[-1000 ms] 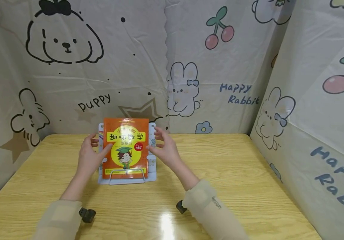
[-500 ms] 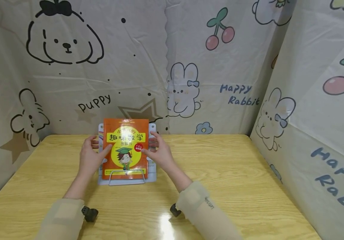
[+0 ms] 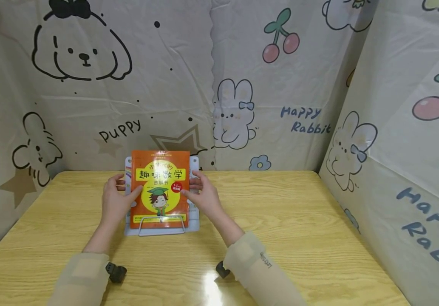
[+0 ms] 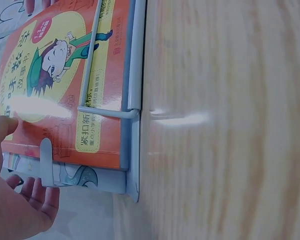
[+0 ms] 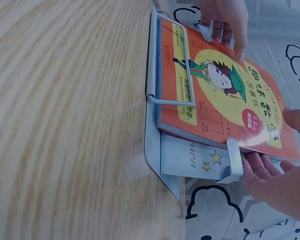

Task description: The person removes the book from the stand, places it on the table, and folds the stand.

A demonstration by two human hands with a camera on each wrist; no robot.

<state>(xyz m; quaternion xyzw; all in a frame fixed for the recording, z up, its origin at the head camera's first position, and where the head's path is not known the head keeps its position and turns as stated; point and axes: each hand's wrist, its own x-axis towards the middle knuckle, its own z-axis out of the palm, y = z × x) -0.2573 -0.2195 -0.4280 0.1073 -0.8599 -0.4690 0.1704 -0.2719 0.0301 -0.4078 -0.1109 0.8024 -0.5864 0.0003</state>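
So there's an orange book (image 3: 160,189) propped on a white stand (image 3: 194,225), left of centre on the wooden table (image 3: 280,225), toward the back and close to the printed cloth (image 3: 188,63). Cover faces the person, character the right way up, whole thing tipped back a bit. The bottom edge sits on the stand's ledge behind a wire bar (image 4: 107,112), which I'd guess is there so the book can't slide forward off the slope.

Both hands are on it, one per side. The left hand (image 3: 116,199) has its thumb on the cover near the left edge, fingers bent round behind that side. The right hand (image 3: 205,197) mirrors it: thumb on the front, fingers tucked under the right edge. So I'd call both a pinch on the book, front to back. Can't tell whether the left fingertips reach the book's back or only the stand behind it.

Gripping from both sides probably keeps it square and stops it twisting. Thumbs sit well above the wire, likely because the wire gets in the way lower down. There's also a small clip on each side, left (image 4: 46,162) and right (image 5: 234,157), right at the cover's edges. Can't say if they're actually pressing on the pages or just standing there as side guides.
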